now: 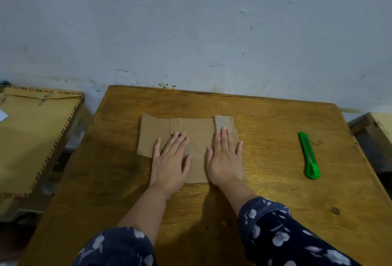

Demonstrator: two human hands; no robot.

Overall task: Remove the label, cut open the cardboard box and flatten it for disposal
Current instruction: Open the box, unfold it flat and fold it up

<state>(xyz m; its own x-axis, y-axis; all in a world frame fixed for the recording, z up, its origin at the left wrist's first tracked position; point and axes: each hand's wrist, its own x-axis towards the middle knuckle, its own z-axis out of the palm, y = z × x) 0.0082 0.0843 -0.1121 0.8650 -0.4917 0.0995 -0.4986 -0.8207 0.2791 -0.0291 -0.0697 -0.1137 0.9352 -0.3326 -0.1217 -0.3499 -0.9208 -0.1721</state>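
Flattened cardboard box (pixel 192 138) mid-table (pixel 265 202), both hands flat atop it, cutter (pixel 309 155) well right.

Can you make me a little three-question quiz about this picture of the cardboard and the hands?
1. True or false: the cardboard is lying flat on the table.
2. Which hand is nearer the green cutter? A) left hand B) right hand
3. Fill in: both hands are pressing on the cardboard with palms facing ____.

Key:
1. True. It is spread out flat.
2. B. The cutter lies apart on the table, out past the right hand, and nobody is touching it.
3. Down. The fingers are stretched out, not gripping anything.
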